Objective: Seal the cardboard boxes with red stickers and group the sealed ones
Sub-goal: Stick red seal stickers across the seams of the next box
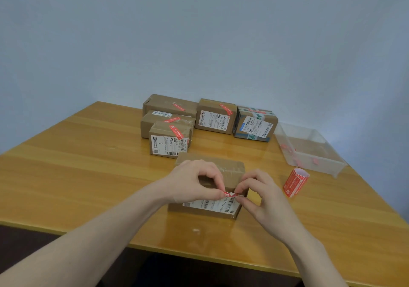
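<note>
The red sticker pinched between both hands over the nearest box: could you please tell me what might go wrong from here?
1. The red sticker looks crumpled between the left hand and right hand; it may stick to itself or the fingers rather than the nearest box.
2. Neither hand steadies that box, so pressing could slide it on the glossy table.
3. The sticker roll lies by the right wrist and could be knocked.
</note>
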